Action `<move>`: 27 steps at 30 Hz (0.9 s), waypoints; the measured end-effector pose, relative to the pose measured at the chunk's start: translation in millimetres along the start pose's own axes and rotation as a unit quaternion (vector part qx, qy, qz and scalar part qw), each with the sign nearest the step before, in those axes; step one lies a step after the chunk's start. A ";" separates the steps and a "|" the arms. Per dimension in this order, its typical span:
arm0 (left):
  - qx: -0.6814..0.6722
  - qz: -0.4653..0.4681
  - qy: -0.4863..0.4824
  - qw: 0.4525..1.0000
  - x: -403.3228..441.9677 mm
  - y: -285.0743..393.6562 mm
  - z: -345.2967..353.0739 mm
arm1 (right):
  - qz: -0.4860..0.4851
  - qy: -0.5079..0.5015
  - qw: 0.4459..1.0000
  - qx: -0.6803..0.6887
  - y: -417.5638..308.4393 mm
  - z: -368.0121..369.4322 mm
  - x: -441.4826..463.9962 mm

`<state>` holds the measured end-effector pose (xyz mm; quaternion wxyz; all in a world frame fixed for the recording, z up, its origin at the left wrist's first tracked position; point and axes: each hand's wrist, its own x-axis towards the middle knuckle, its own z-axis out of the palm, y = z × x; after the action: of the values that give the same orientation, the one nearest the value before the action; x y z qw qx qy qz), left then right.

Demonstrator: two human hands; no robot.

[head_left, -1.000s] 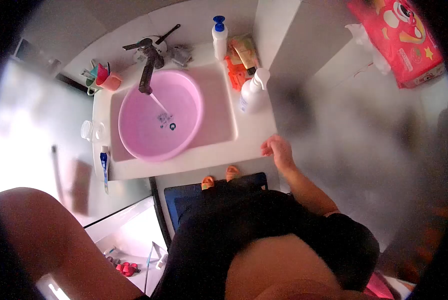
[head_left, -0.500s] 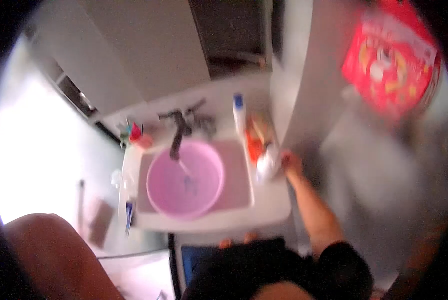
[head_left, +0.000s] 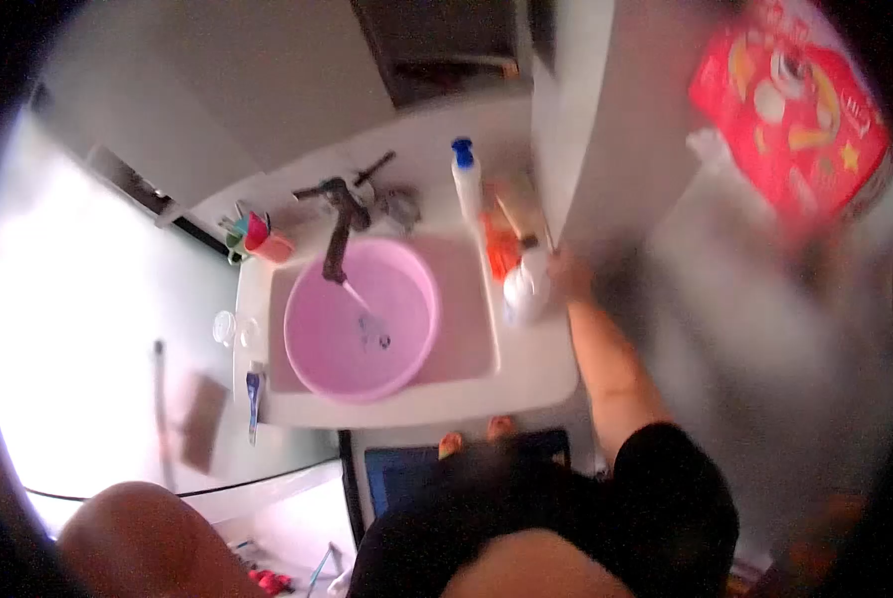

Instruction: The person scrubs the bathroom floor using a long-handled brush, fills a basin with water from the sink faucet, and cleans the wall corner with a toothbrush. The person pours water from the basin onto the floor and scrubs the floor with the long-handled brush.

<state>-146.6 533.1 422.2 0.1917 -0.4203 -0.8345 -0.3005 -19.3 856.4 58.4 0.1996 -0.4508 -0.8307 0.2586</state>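
Observation:
My right hand [head_left: 566, 273] is at the right edge of the sink counter, just beside a white bottle with a dark cap [head_left: 526, 289]. Its fingers are small and blurred, so I cannot make out whether they touch the bottle or grip anything. A thin stick-like thing [head_left: 552, 231] rises just above the fingers. Orange packaging [head_left: 499, 247] and a white bottle with a blue pump top [head_left: 466, 179] stand close by. Water runs from the dark faucet [head_left: 338, 234] into a pink basin [head_left: 302, 369] in the sink. My left hand is out of sight.
The white counter [head_left: 466, 403] surrounds the sink. On its left are cups with brushes [head_left: 267, 244], clear glass-like items [head_left: 225, 329] and a blue-and-white tube or brush [head_left: 255, 404]. A wall [head_left: 606, 130] rises close on the right, with a red package [head_left: 795, 120] beyond it.
The whole view has shifted, so the sink sits higher in the picture. My right hand remains by the white bottle, slightly farther back. Water keeps running into the basin.

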 end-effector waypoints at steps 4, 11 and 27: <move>-0.056 0.042 0.085 0.994 -19.1 12.4 -21.4 | 0.022 -0.058 0.998 0.026 12.6 -13.5 -10.0; -0.360 -0.038 -0.100 0.927 -155.4 29.4 4.4 | 0.231 -0.164 0.857 0.429 44.3 -94.2 -119.4; -0.165 -0.255 -0.707 0.638 -547.3 -156.9 118.3 | -0.011 -0.263 0.947 -0.182 110.0 42.8 -522.2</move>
<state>31.1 217.5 -32.8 -0.6140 -0.3000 -0.7255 -0.0812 295.8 451.3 -93.7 -0.1085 -0.3865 -0.8916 0.2097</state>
